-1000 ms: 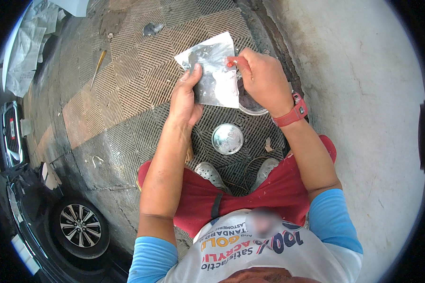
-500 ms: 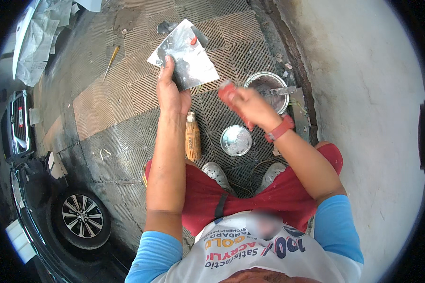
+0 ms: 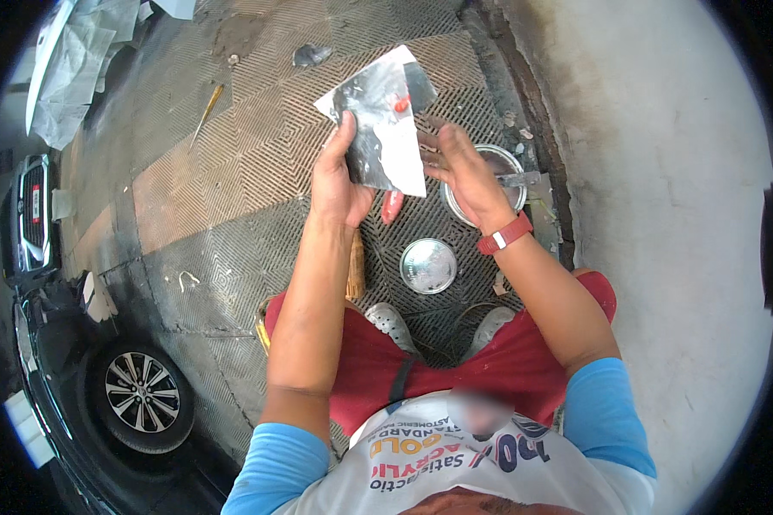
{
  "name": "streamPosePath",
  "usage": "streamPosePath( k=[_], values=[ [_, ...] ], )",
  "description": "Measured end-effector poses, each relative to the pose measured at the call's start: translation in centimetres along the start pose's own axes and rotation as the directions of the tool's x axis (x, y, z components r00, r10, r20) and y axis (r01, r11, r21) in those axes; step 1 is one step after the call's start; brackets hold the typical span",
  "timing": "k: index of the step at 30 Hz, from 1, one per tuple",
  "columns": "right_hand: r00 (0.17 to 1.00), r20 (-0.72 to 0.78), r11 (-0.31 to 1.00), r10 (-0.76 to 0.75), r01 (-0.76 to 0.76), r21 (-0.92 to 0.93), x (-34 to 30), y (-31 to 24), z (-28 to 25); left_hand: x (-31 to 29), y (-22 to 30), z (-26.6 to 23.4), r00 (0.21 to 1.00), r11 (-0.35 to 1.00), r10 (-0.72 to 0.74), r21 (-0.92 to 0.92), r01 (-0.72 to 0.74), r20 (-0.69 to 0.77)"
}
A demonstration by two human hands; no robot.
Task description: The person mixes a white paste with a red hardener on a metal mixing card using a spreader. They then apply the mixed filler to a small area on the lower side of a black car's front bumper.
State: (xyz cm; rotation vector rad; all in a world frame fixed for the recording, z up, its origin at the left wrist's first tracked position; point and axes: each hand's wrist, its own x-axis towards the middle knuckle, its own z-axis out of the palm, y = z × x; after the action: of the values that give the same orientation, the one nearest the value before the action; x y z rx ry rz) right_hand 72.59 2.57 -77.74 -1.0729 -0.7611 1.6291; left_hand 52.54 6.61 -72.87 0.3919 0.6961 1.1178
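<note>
My left hand (image 3: 342, 184) grips a flat grey-and-white mixing board (image 3: 374, 159), thumb on top and fingers underneath. White smears cover much of it, and a small red-orange dab (image 3: 402, 104) sits near its right side. Beside that edge is my right hand (image 3: 468, 176), fingers stretched out and nothing in it; I cannot tell whether the fingertips touch the board. A red tube (image 3: 392, 208) shows below the board's lower edge, its upper part hidden. Near my right wrist stands an open can (image 3: 449, 202) of greyish paste, with a metal putty knife (image 3: 517, 179) across its rim.
A round metal lid (image 3: 429, 266) lies between my feet and the can. A yellowish bottle (image 3: 356, 270) is half hidden by my left forearm. A yellow-handled screwdriver (image 3: 211, 105) lies at far left. A wall (image 3: 653, 215) rises on the right; a black car (image 3: 86, 369) stands left.
The red tube has left my right hand and now shows below the board. That hand has opened and sits by the board's edge. My left hand has brought the board to the right.
</note>
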Motion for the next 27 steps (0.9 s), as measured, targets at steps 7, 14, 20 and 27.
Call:
streamPosePath(
  k=[7,14,20,27],
  values=[
    [1.0,-0.01,0.934,-0.006,0.01,0.358,0.0,-2.8,0.3,-1.1,-2.6,1.9,0.98,0.982,-0.178,0.081,0.17,0.091],
    [0.997,-0.051,0.971,-0.05,0.061,0.232,-0.1,-3.1,-1.0,-0.1,0.7,1.1,0.997,0.996,0.079,-0.048,-0.08,-0.011],
    [0.999,-0.031,0.989,0.006,-0.001,0.149,-0.3,-2.5,-0.8,0.2,2.4,0.7,0.937,0.962,0.272,0.034,-0.271,-0.22],
    [0.981,0.087,0.952,0.174,-0.145,-0.269,-1.1,2.6,1.5,-0.3,2.6,-0.5,0.924,0.935,0.336,-0.051,-0.35,-0.183]
  ],
)
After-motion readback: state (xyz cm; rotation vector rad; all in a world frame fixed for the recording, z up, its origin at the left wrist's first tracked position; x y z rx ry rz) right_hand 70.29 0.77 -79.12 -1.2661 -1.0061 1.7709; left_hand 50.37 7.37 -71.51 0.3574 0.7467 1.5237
